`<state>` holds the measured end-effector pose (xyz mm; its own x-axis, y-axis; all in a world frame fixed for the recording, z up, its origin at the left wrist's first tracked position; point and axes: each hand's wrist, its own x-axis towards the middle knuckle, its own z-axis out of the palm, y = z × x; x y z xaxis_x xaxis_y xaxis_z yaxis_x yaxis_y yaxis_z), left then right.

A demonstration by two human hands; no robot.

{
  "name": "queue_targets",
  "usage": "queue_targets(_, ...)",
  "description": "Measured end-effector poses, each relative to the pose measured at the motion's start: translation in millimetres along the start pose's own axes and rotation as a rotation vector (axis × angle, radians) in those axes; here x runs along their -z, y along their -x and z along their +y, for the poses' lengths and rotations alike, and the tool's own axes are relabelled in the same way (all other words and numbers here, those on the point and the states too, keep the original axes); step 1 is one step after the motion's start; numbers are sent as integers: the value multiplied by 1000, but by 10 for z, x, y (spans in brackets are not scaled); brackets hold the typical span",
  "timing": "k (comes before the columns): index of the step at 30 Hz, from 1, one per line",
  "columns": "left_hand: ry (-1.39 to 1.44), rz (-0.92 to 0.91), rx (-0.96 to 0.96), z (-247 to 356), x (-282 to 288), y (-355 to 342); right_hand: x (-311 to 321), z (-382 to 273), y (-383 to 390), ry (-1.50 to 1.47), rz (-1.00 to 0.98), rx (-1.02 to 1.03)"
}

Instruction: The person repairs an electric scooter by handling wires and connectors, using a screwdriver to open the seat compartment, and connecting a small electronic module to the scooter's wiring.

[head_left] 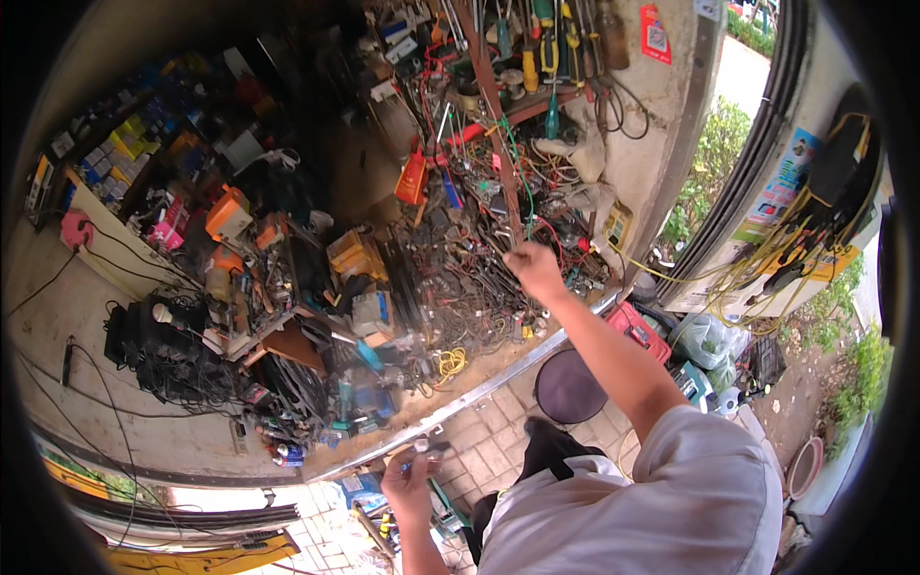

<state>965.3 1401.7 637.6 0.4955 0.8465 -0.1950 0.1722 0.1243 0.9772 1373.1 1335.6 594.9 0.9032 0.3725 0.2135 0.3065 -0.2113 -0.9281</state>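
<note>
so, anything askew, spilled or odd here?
Yes: the heap of wires and tools near the right hand looks jumbled, pieces overlapping in no visible order. A yellow wire coil lies loose by the metal edge strip.

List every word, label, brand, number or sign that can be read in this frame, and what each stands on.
No wording is clear enough to quote.
Red tag on the wall: square code; print too small.
Blue-and-green poster at right: lettering too small and slanted.
Orange-red packet mid-bench: marks blurred.
Small boxes at left: print too small.
</note>
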Motion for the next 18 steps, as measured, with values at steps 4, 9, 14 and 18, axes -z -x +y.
queue_targets(4,92,101,-43,54,-2,-156,-262,813,-688,62,80,-144)
queue_targets(9,163,191,-27,136,61,-287,-523,1311,-1295,300,290,-71)
queue_targets(14,-35,307,-77,128,87,-281,-722,1303,-1624,400,263,-177)
queue_targets(18,-140,335,-169,184,41,-263,-962,1564,-1800,491,405,-257)
